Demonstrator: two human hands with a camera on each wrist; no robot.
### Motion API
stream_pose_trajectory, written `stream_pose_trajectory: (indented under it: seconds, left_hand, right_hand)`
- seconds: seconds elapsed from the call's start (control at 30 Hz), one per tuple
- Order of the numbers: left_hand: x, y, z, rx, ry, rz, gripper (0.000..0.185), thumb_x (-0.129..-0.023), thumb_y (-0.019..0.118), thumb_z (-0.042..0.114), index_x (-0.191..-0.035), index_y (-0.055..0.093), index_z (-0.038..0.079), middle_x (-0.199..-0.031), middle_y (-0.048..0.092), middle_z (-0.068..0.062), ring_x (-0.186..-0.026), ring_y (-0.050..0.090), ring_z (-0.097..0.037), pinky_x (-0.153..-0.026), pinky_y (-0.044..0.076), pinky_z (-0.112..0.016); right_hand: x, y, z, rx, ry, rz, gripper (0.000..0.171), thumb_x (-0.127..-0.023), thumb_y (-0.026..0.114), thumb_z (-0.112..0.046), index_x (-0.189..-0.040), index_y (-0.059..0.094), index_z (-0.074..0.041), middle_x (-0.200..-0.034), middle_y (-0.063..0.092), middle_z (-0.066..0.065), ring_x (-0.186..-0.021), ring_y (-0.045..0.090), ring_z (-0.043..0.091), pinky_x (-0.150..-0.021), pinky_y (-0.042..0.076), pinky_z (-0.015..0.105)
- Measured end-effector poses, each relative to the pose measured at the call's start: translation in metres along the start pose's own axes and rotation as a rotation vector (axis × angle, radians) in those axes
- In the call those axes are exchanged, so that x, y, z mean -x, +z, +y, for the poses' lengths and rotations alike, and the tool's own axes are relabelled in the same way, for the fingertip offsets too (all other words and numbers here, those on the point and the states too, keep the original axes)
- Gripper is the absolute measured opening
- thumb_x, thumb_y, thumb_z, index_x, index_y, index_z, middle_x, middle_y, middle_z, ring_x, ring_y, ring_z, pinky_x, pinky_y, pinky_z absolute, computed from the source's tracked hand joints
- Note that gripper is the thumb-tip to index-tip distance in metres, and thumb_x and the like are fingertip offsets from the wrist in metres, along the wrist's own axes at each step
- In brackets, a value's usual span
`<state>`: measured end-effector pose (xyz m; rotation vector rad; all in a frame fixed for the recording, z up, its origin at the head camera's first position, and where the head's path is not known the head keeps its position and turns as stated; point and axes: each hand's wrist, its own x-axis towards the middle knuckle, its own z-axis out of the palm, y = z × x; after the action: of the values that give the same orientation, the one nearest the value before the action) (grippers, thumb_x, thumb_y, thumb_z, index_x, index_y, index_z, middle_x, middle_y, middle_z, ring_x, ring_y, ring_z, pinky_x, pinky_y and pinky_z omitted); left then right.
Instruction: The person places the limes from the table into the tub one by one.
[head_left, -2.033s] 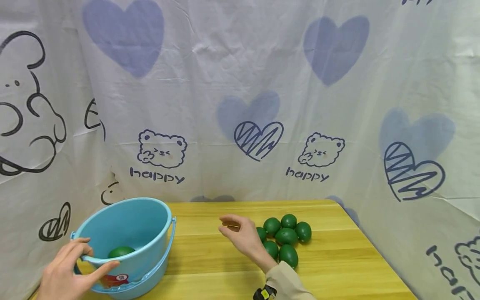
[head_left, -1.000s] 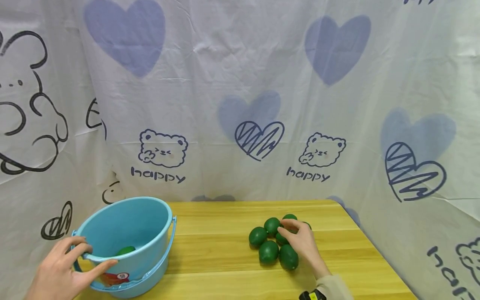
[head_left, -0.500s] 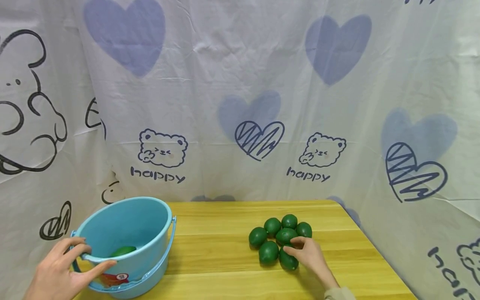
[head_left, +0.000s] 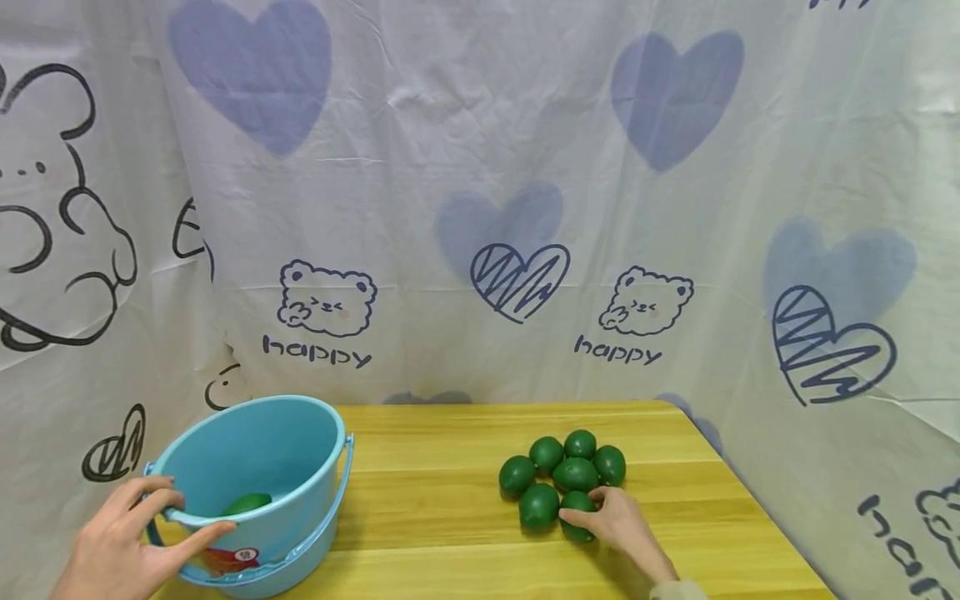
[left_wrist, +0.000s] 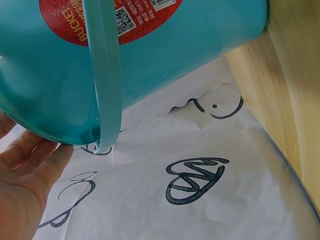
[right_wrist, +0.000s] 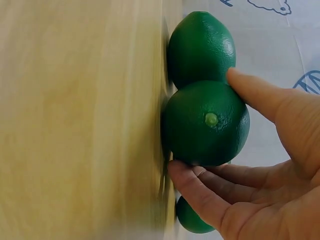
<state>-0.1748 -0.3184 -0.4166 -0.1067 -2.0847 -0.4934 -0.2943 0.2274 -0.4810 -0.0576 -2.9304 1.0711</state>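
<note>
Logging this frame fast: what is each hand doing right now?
Left hand: grips the rim of the blue bucket.
Right hand: fingers curled round a green lime on the table.

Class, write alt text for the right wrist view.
A right hand pinches a green lime between thumb and fingers on a wooden table. A second lime touches it behind; a third peeks out below.
</note>
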Motion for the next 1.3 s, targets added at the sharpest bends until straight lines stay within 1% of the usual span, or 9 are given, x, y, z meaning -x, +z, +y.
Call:
stream_pose_trajectory:
  seconds: [0.17,0.27,0.43,0.57,0.73,0.97,1.03,1.23,1.3]
  left_hand:
    - [0.0,-0.002,0.001,-0.01,-0.01,-0.029,0.057,-0.036,0.097,0.044,-0.07,0.061,0.014,-0.095,0.06,-0.008,-0.089,0.047,-0.024,-0.065,0.034,-0.016]
    - [0.001,-0.002,0.001,-0.015,-0.019,-0.042,0.056,-0.037,0.096,0.044,-0.07,0.061,0.015,-0.095,0.059,-0.007,-0.09,0.046,-0.02,-0.064,0.034,-0.015]
    - [0.0,-0.002,0.0,0.004,0.001,-0.027,0.056,-0.036,0.097,0.041,-0.071,0.061,0.016,-0.094,0.06,-0.007,-0.091,0.044,-0.011,-0.065,0.035,-0.016]
    - [-0.001,-0.002,0.0,0.011,0.029,-0.019,0.057,-0.035,0.097,0.041,-0.071,0.061,0.015,-0.093,0.06,-0.008,-0.09,0.046,-0.017,-0.067,0.035,-0.015]
    - [-0.001,-0.003,0.001,0.0,0.009,-0.038,0.059,-0.036,0.097,0.043,-0.072,0.061,0.014,-0.094,0.059,-0.009,-0.088,0.049,-0.026,-0.066,0.034,-0.013]
    - [-0.003,-0.004,0.002,-0.006,-0.007,-0.04,0.059,-0.037,0.097,0.043,-0.073,0.061,0.013,-0.094,0.06,-0.007,-0.089,0.047,-0.022,-0.067,0.034,-0.013]
    - [-0.003,-0.004,0.002,-0.004,-0.007,-0.042,0.059,-0.037,0.097,0.042,-0.073,0.061,0.013,-0.094,0.06,-0.008,-0.089,0.047,-0.023,-0.067,0.034,-0.013]
    - [0.0,-0.005,0.001,-0.015,-0.026,-0.063,0.059,-0.039,0.097,0.044,-0.073,0.062,0.012,-0.095,0.059,-0.009,-0.09,0.052,-0.029,-0.067,0.033,-0.013]
    - [0.0,-0.005,0.001,-0.022,-0.034,-0.07,0.058,-0.039,0.097,0.044,-0.073,0.062,0.012,-0.095,0.059,-0.009,-0.09,0.052,-0.029,-0.067,0.032,-0.013]
  right_hand:
    - [0.0,-0.002,0.002,-0.024,0.01,-0.013,0.065,-0.074,0.083,-0.043,-0.112,0.066,0.007,-0.107,0.068,0.018,-0.094,0.065,0.026,-0.076,0.055,0.04]
    - [0.0,-0.006,0.003,-0.024,0.028,-0.016,0.063,-0.075,0.081,-0.043,-0.112,0.065,0.005,-0.109,0.068,0.018,-0.096,0.065,0.028,-0.078,0.055,0.042]
    - [-0.001,-0.011,0.003,-0.066,0.03,0.007,0.062,-0.078,0.078,-0.04,-0.117,0.064,0.005,-0.115,0.067,0.02,-0.103,0.065,0.033,-0.083,0.055,0.045]
    - [-0.003,-0.016,0.001,-0.138,0.036,0.021,0.061,-0.08,0.076,-0.037,-0.123,0.059,0.003,-0.12,0.063,0.021,-0.106,0.062,0.034,-0.086,0.053,0.047]
    - [-0.005,-0.019,-0.003,-0.195,0.038,0.041,0.063,-0.083,0.073,-0.037,-0.131,0.053,-0.001,-0.128,0.057,0.024,-0.109,0.059,0.035,-0.087,0.05,0.048]
    - [-0.007,-0.02,-0.009,-0.255,0.03,0.092,0.06,-0.084,0.072,-0.037,-0.133,0.054,-0.008,-0.128,0.056,0.024,-0.103,0.06,0.033,-0.077,0.051,0.042]
    - [-0.007,-0.019,-0.012,-0.292,0.027,0.115,0.056,-0.084,0.073,-0.035,-0.13,0.056,-0.009,-0.126,0.057,0.022,-0.101,0.06,0.031,-0.075,0.051,0.039]
    - [-0.008,-0.013,-0.02,-0.556,0.019,0.12,0.051,-0.083,0.077,-0.019,-0.127,0.056,-0.004,-0.126,0.052,0.024,-0.105,0.06,0.031,-0.076,0.06,0.034]
    - [-0.008,-0.011,-0.022,-0.596,0.015,0.11,0.052,-0.082,0.077,-0.014,-0.128,0.055,-0.001,-0.127,0.049,0.026,-0.104,0.061,0.032,-0.075,0.06,0.034]
